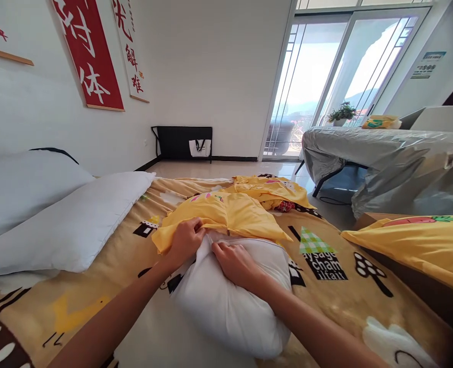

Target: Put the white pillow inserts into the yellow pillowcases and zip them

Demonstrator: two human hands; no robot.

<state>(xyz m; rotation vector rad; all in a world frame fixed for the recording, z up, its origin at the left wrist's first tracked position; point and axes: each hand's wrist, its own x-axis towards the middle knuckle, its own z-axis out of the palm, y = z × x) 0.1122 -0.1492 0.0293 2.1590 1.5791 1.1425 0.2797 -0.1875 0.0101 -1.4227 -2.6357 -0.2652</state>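
In the head view, I see the left hand [188, 238] pinched closed on the yellow pillowcase [245, 212], the right hand [237, 261] curled tight on the white pillow [234, 317]; both lie on the patterned blanket [344, 301]. A loose left pinch could let the fabric slip and bunch.

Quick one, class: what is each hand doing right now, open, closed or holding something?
Left hand: closed, holding the open edge of the yellow pillowcase.
Right hand: closed, gripping the upper part of the white pillow.
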